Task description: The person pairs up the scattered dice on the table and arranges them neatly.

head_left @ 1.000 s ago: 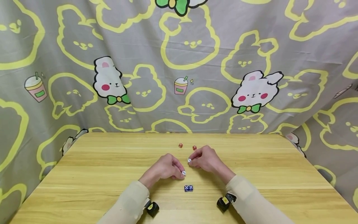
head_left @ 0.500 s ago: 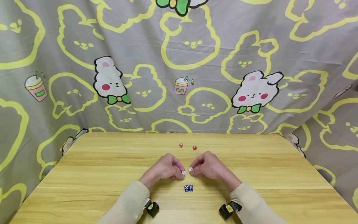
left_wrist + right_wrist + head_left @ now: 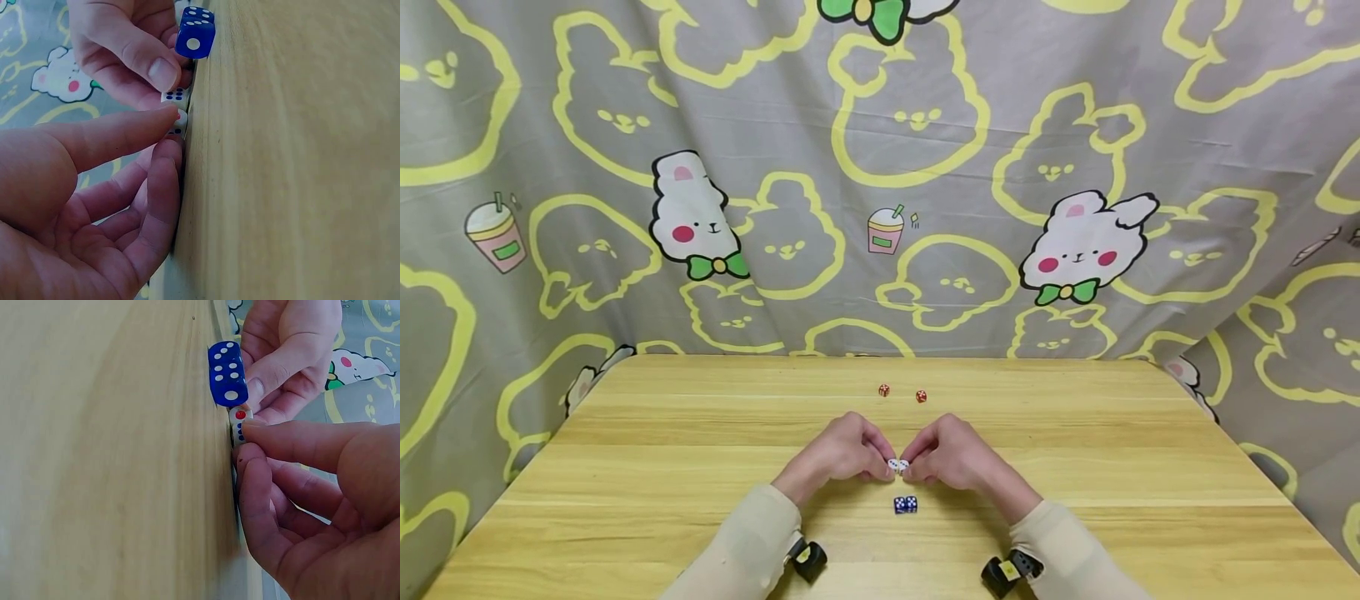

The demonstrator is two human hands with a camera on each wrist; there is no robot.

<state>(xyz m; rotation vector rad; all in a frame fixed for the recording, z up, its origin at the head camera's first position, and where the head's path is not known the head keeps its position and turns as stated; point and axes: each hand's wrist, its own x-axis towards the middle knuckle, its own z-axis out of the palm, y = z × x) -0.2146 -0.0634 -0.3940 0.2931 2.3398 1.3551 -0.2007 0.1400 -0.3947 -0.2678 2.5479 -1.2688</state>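
1. The person's left grip (image 3: 848, 450) is drawn nearly closed over the wooden bench (image 3: 715, 433), thumb and fingertips pinching the left white die (image 3: 892, 465).
2. The left red die (image 3: 883, 390) sits at the far side, beyond the left grip and well apart from both hands.
3. The left white die and the right white die (image 3: 904, 466) form a short side-to-side row between the two grips, their facing sides apparently touching. This line matters most: each die lies inward of its own grip, and neither hand is nearer to the middle. Cubes have no long axis; the row's runs left to right. Whether their undersides bear on the bench cannot be told.
4. The blue dice (image 3: 906, 504) stand side by side, touching, just on the person's side of the white row and parallel to it.
5. The right red die (image 3: 921, 397) sits at the far side, apart from the left red die.
6. The right grip (image 3: 950, 454) mirrors the left, nearly closed on the right white die.
7. The right wrist view shows a red pip (image 3: 240, 415) and blue pips (image 3: 240, 431) on white faces, which the head view does not; only the head view shows the red dice.
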